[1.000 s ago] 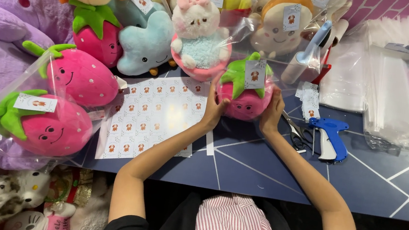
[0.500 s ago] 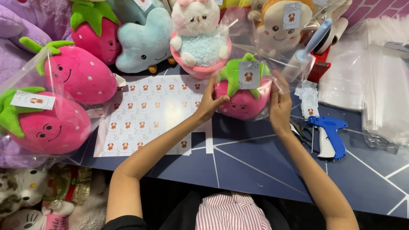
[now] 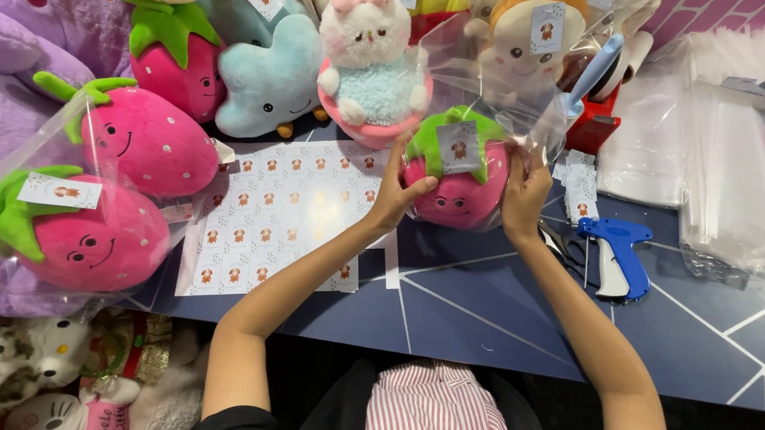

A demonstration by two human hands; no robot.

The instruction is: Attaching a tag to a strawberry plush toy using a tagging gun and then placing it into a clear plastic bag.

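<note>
A pink strawberry plush (image 3: 460, 190) with a green leaf top and a paper tag sits inside a clear plastic bag (image 3: 498, 86) at the middle of the dark blue table (image 3: 485, 318). My left hand (image 3: 396, 193) grips its left side through the bag. My right hand (image 3: 526, 196) holds its right side. The bag's open end stands up loosely behind the plush.
A sheet of small stickers (image 3: 284, 220) lies left of my hands. Two bagged strawberry plushes (image 3: 91, 234) and other plush toys (image 3: 369, 64) crowd the left and back. A blue tagging gun (image 3: 617, 256) and a stack of clear bags (image 3: 732, 174) lie to the right.
The strawberry plush has slid deeper into the clear bag, and both hands shifted slightly up along its sides.
</note>
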